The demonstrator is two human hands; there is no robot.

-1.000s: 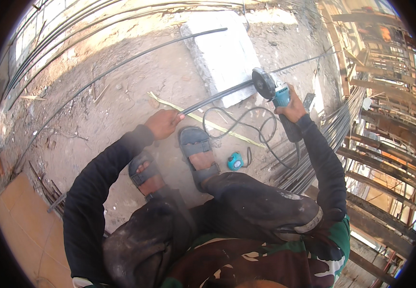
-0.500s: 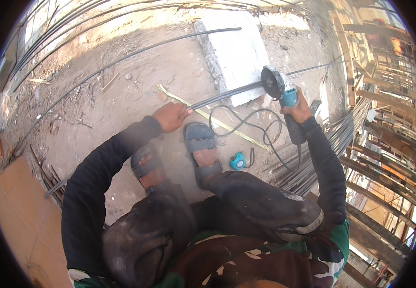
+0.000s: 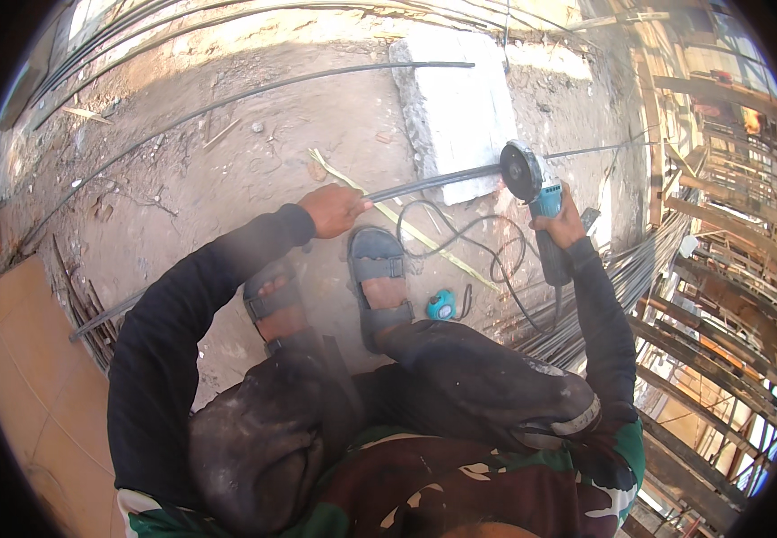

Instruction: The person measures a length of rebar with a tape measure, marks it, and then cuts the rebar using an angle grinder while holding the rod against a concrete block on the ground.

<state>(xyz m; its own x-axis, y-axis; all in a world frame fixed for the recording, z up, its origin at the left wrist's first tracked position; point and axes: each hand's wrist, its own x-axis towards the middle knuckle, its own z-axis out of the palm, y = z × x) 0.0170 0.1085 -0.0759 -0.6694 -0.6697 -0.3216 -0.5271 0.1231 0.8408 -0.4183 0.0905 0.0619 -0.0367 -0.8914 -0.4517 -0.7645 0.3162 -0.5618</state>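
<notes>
My left hand (image 3: 336, 211) is closed round the near end of a small bundle of steel rods (image 3: 433, 182). The rods slant up to the right across the edge of a pale concrete block (image 3: 460, 117). In my right hand (image 3: 565, 220) is a teal and black angle grinder (image 3: 545, 199), gripped round its body. Its dark disc (image 3: 520, 170) stands at the rods, over the block's near right corner; whether the disc touches them I cannot tell. The grinder's black cord (image 3: 460, 235) loops over the ground between my hands.
A teal tape measure (image 3: 442, 305) lies beside my right sandal (image 3: 378, 278). One long rod (image 3: 254, 94) curves from the left onto the block. Bundled rods (image 3: 577, 314) lie at the right, next to timber scaffolding (image 3: 720, 269). Brown tiles (image 3: 43, 359) are at the lower left.
The whole view has shifted slightly, so the block, rods and grinder appear a little further right and lower. Both hands keep their grip, and the disc stays at the rods.
</notes>
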